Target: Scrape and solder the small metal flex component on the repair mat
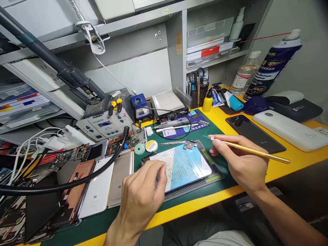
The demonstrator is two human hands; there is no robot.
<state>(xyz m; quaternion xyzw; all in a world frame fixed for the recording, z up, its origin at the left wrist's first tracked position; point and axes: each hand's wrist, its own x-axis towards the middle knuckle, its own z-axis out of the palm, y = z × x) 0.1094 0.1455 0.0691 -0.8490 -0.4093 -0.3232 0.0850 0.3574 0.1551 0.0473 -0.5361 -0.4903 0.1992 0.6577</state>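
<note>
A phone [184, 167] with a pale blue protective film lies on a black ribbed mat [205, 182] in front of me. My left hand [142, 196] rests at the phone's near left end, fingers curled around a small dark tool that barely shows. My right hand [237, 160] pinches a thin gold-handled tool [256, 151] like a pen. Its blue tip points left, just above the mat's far right corner. A small metal part [189, 145] lies at the mat's far edge, beside tweezers [171, 143].
Several phones and back covers [99, 188] lie at the left beside circuit boards [69, 158]. A soldering station [105, 124] and power supply [169, 107] stand behind. At right sit a dark phone [256, 133], white power bank [289, 130], spray can [274, 65] and bottle [243, 75].
</note>
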